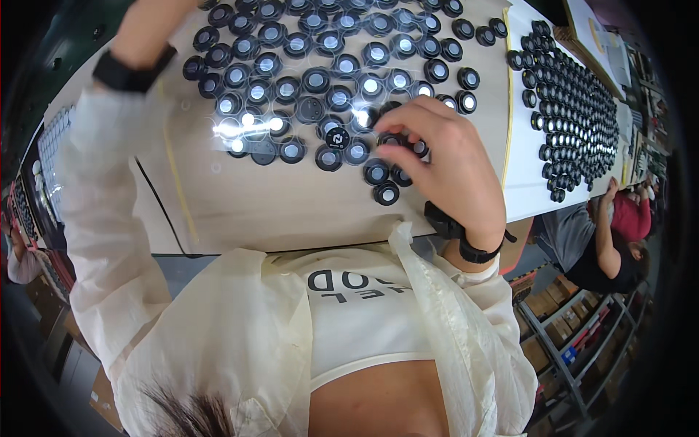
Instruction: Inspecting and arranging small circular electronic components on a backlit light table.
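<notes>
My right hand (455, 149) is at the near right of a crowd of round black parts, several with pale round centres. Its thumb and fingers curl round one round black part (392, 141), partly hidden by them. Just left of the fingertips lies a black disc with a white mark (337, 138). My left arm stretches to the far left; only the wrist and a bit of my left hand (164, 22) show, and its fingers are out of the picture. Glossy clear plastic (240, 130) with bright reflections seems to cover many parts on the left.
The tan table top (291, 211) has yellow tape (178, 189) on its left and more along its right. Beyond it, a white surface (520, 197) carries many similar parts (568, 109). Co-workers (608, 247) are at the right; a shelf rack with boxes (575, 328) stands below them.
</notes>
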The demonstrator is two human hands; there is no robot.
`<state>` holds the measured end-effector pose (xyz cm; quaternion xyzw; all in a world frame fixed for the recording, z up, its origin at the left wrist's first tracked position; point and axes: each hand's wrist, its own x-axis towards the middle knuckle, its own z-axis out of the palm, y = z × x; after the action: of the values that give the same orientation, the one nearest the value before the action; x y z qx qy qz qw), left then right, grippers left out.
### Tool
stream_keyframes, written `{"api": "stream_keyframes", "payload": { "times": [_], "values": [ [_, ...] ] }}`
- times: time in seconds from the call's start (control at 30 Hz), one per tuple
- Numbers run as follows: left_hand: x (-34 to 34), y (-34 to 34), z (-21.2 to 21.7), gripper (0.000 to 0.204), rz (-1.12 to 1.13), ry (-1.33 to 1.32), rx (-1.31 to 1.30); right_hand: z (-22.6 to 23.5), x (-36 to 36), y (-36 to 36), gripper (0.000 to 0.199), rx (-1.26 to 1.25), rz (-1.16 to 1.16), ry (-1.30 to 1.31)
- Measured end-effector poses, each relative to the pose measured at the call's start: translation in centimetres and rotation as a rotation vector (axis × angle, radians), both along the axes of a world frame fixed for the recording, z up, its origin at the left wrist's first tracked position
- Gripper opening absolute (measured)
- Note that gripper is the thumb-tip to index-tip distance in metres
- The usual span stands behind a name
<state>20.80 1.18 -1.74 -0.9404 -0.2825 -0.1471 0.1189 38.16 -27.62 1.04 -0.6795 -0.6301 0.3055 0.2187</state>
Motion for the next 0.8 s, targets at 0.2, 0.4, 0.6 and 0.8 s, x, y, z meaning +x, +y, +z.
{"api": "stream_keyframes", "payload": {
  "times": [0.2,0.4,0.6,0.8],
  "values": [
    [-1.9,-14.2,-0.3,0.048,-0.395,0.011,-0.420,-1.2,-3.2,1.8,0.023,0.127,0.124,-0.068],
    [-3.0,-15.1,-2.0,0.049,-0.268,0.062,-0.500,-1.6,-3.8,2.8,0.019,0.033,0.045,-0.027],
    [-3.0,-15.1,-2.1,0.049,-0.256,0.081,-0.489,-1.7,-3.5,3.8,0.018,-0.024,0.143,-0.097],
    [-3.5,-14.8,-3.0,0.050,-0.278,0.004,-0.501,-0.7,-4.0,3.2,0.013,0.003,0.074,-0.035]
  ]
}}
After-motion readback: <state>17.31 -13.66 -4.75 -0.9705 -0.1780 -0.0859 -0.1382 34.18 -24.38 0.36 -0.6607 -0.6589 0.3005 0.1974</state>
